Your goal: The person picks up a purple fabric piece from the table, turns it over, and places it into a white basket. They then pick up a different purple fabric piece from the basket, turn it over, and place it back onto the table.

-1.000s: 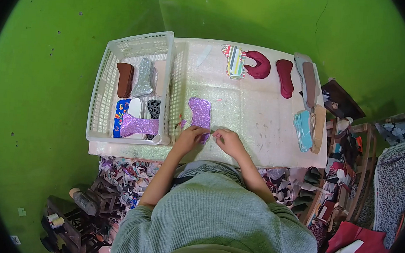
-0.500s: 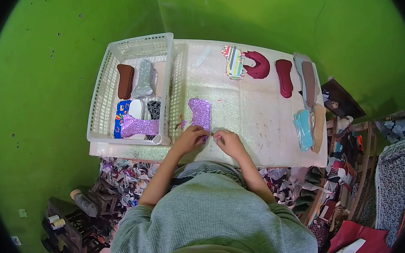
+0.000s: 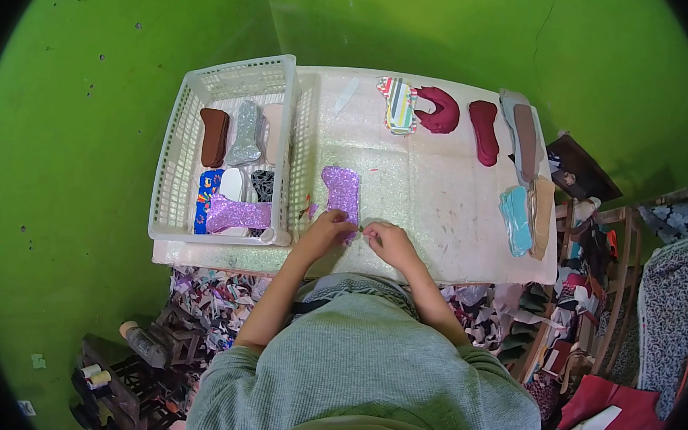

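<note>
A purple glittery cut piece [image 3: 341, 189], shaped like a shoe upper or sole, lies on the white table. My left hand [image 3: 326, 234] is closed on its lower end, with the fingertips over the material. Just right of that end, my right hand [image 3: 389, 241] is pinched, thumb against fingers. Whatever sits between those fingertips is too small to make out. Small purple and dark scraps [image 3: 310, 210] lie left of the glittery piece.
A white plastic basket [image 3: 286, 154] on the left holds several stacks of cut pieces, including another purple glittery piece [image 3: 239, 216]. Maroon pieces [image 3: 484, 133], striped pieces [image 3: 401, 106] and turquoise pieces [image 3: 515, 220] lie along the table's back and right. Fabric scraps cover the floor.
My left hand has shifted very slightly upward at the lower end of the purple piece. The right hand stays pinched in nearly the same spot.
</note>
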{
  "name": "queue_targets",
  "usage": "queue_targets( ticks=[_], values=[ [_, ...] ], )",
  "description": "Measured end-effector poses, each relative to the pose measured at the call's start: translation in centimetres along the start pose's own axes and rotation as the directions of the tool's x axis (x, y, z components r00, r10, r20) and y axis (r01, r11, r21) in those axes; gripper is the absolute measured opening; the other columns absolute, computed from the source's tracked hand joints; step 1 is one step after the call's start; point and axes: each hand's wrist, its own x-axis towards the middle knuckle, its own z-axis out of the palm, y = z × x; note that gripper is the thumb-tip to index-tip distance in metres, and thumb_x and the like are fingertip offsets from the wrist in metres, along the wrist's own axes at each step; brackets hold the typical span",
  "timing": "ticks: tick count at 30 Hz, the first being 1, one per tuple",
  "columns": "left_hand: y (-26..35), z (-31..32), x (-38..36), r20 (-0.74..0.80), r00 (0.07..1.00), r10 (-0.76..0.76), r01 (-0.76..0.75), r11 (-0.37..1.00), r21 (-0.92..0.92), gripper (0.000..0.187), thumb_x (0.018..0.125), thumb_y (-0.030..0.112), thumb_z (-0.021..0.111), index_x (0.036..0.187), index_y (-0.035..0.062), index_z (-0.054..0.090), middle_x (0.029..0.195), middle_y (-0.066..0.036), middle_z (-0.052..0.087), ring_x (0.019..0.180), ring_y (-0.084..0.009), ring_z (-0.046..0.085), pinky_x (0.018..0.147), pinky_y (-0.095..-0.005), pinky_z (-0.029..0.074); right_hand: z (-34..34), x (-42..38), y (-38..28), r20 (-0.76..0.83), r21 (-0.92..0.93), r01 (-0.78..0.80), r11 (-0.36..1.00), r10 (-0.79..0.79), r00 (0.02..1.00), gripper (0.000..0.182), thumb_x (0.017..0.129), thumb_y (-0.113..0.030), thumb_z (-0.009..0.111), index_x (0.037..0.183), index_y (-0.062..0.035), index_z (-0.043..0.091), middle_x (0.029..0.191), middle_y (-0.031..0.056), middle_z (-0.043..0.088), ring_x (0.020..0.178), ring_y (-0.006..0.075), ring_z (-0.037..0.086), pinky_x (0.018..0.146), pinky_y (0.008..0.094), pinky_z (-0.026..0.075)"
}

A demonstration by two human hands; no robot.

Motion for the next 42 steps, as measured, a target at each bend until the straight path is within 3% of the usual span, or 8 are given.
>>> queue_targets(
  ticks=[11,20,28,35,38,40,41,42],
  values=[
    [-0.7,0.3,0.0,0.019,0.997,-0.073,0.074,0.995,-0.063,0.038,0.062,-0.001,0.067,0.099,0.0069,0.063,0.096,-0.016,0.056,0.088,-0.0291,0.057,0.077,-0.0333,0.048,-0.1,0.1,-0.1,0.02,0.0,0.0,1.0,0.0,1.0,0.015,0.075,-0.006,0.057,0.09,-0.0046,0.06,0.083,0.0126,0.061,0.074,0.0248,0.061,0.066,0.0311,0.048],
    [-0.3,0.1,0.0,0.026,0.995,-0.095,0.097,0.992,-0.081,0.045,0.06,0.004,0.071,0.104,0.0063,0.06,0.095,-0.015,0.056,0.087,-0.0287,0.056,0.077,-0.0334,0.046,0.1,0.0,0.2,0.01,0.0,-0.006,1.0,0.006,1.0,0.014,0.074,-0.009,0.058,0.088,-0.0084,0.06,0.081,0.0094,0.062,0.074,0.026,0.061,0.067,0.0346,0.048],
    [-0.7,-0.6,0.0,0.042,0.983,-0.181,0.185,0.967,-0.176,0.026,0.077,0.01,0.061,0.102,0.0055,0.059,0.097,-0.012,0.058,0.089,-0.0268,0.056,0.078,-0.0343,0.045,0.1,0.0,0.1,0.014,-0.006,-0.006,1.0,0.006,1.0,0.013,0.075,-0.01,0.057,0.088,-0.0082,0.06,0.081,0.0093,0.062,0.073,0.0261,0.06,0.066,0.0349,0.048],
    [-0.3,0.3,-0.2,-0.018,0.994,-0.109,0.108,0.993,-0.038,0.016,0.076,0.012,0.06,0.089,0.0029,0.062,0.088,-0.012,0.06,0.084,-0.0282,0.057,0.078,-0.0361,0.045,0.3,0.1,0.0,-0.014,0.003,-0.007,1.0,0.007,1.0,0.012,0.075,-0.011,0.057,0.087,-0.0079,0.06,0.079,0.011,0.061,0.072,0.0267,0.06,0.065,0.0347,0.047],
    [0.7,0.0,-0.1,-0.148,0.983,-0.104,0.11,0.993,0.035,0.012,0.074,0.013,0.062,0.084,0.0052,0.064,0.082,-0.009,0.061,0.081,-0.026,0.057,0.074,-0.0363,0.046,1.1,0.6,0.3,0.033,0.144,-0.121,0.982,0.118,0.993,0.014,0.082,-0.017,0.054,0.085,-0.0045,0.06,0.078,0.0118,0.061,0.069,0.0229,0.06,0.064,0.0312,0.047],
    [1.0,-0.3,-0.1,-0.272,0.962,0.024,0.041,0.972,0.232,0.011,0.072,0.015,0.065,0.081,0.0087,0.065,0.081,-0.005,0.061,0.079,-0.0227,0.057,0.069,-0.0346,0.045,1.5,1.5,0.1,0.255,0.437,-0.441,0.784,0.363,0.896,0.024,0.089,-0.021,0.048,0.093,-0.0008,0.06,0.079,0.0077,0.062,0.068,0.0143,0.058,0.062,0.0263,0.046],
    [1.1,-0.5,-0.1,-0.272,0.962,0.024,0.042,0.972,0.232,0.011,0.072,0.015,0.065,0.081,0.0087,0.065,0.081,-0.005,0.061,0.079,-0.0227,0.057,0.069,-0.0346,0.045,1.7,1.8,0.0,0.255,0.437,-0.441,0.784,0.362,0.897,0.024,0.089,-0.021,0.048,0.093,-0.0008,0.06,0.079,0.0077,0.062,0.068,0.0143,0.058,0.062,0.0263,0.046],
    [1.5,-0.7,-0.2,-0.287,0.956,0.062,0.018,0.963,0.269,0.01,0.071,0.015,0.066,0.079,0.0097,0.065,0.08,-0.004,0.061,0.078,-0.0216,0.057,0.069,-0.034,0.045,1.6,2.2,-0.5,0.35,0.549,-0.551,0.629,0.425,0.835,0.026,0.09,-0.023,0.047,0.098,-0.0007,0.058,0.082,0.0079,0.062,0.07,0.0152,0.059,0.062,0.0267,0.047]
  ],
)
